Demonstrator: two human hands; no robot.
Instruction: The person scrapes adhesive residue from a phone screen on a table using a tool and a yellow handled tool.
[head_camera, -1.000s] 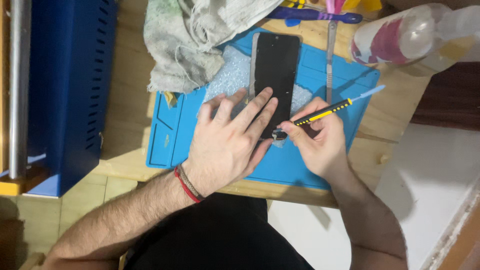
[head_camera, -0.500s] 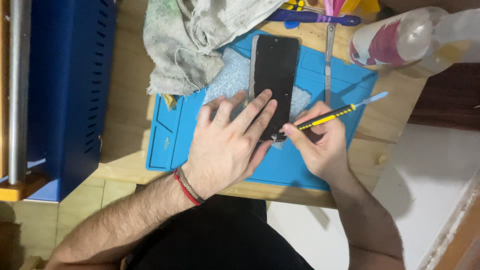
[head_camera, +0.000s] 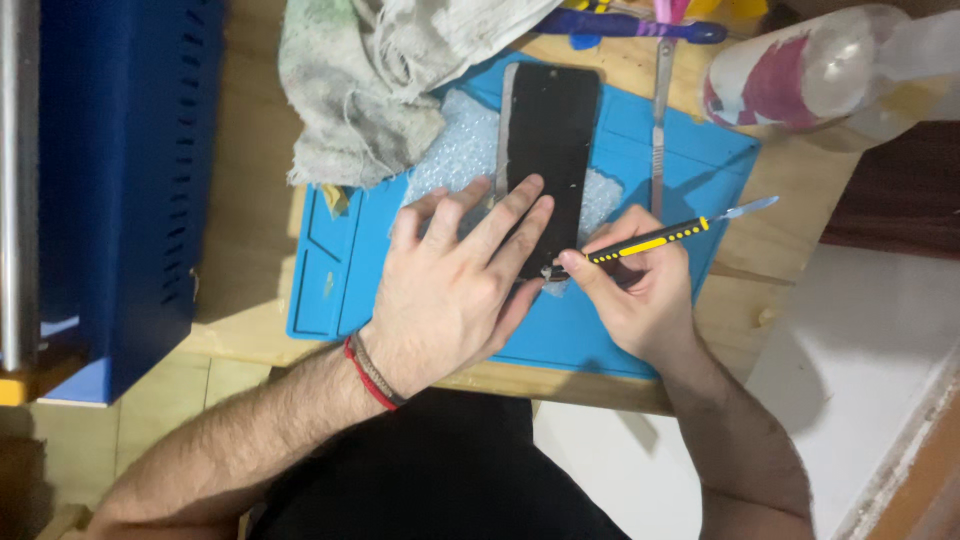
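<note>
While the left hand (head_camera: 450, 290) is pressing the black phone (head_camera: 548, 150) flat, the right hand (head_camera: 640, 290) is gripping a yellow-black pry tool (head_camera: 650, 240), poking its near edge; the phone is not open yet.

Crumpled grey rag (head_camera: 400, 70) at the far edge of the wooden tabletop (head_camera: 780, 300). Clear plastic bottle (head_camera: 810, 75) lying at far right, blue cabinet (head_camera: 120, 180) at left. Metal tweezers (head_camera: 660, 130) lying on the mat's right side.

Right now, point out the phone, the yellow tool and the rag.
phone (head_camera: 552, 150), head view, middle of the dark screen
yellow tool (head_camera: 650, 240), head view, striped handle
rag (head_camera: 370, 80), head view, crumpled middle
</note>
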